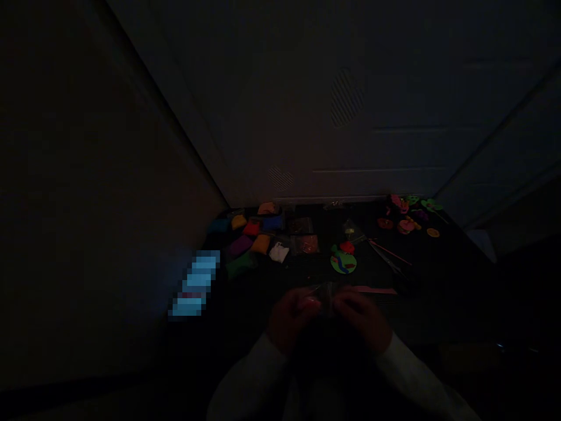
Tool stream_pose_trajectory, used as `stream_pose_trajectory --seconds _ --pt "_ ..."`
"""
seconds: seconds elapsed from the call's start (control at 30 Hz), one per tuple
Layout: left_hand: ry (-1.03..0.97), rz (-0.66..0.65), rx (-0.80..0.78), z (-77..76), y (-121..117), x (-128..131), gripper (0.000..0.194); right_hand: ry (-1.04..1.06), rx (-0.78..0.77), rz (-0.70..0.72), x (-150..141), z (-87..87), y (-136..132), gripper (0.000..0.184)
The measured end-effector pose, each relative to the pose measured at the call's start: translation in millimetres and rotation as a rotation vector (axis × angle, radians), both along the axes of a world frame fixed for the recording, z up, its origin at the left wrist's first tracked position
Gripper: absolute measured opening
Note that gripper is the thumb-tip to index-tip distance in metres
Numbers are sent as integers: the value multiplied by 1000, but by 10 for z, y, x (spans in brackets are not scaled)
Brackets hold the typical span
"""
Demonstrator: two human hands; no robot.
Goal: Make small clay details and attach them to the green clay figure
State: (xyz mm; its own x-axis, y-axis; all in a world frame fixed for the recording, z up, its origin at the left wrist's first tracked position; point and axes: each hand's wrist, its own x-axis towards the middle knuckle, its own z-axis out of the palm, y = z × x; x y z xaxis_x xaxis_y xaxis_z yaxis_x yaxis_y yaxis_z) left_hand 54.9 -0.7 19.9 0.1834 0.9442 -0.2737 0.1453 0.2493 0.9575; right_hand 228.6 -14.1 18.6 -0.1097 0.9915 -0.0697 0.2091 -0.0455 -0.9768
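Observation:
In dim light, my left hand [287,321] and my right hand [366,320] are at the near side of the dark table. Between them is a small clear plastic bag [326,290] with a pink lump [310,303], perhaps clay, at its left end. Fingers of both hands are closed on the bag, the left around the pink end and the right pinching the other side. Just beyond lies a round green piece [343,263] with blue and red shapes on it. A pink strip [377,290] lies beyond my right hand.
Several coloured packets, such as a green one [241,265] and a white one [279,252], lie at the left. Scissors [388,257] rest at the right, before small colourful figures [407,225]. A blurred lit screen [197,286] glows at the left edge. A pale wall [307,117] stands behind.

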Motion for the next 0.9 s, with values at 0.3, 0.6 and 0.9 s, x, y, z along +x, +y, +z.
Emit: stream_pose_trajectory --seconds 0.3,0.6,0.9 --pt "161 -124 50 14 28 -30 24 -174 207 251 86 102 42 23" --pt "46 -84 -46 -12 40 -23 22 -298 270 267 8 -13 60 23" --pt "-75 -83 -167 -134 68 29 29 -513 425 291 1 -50 61 21"
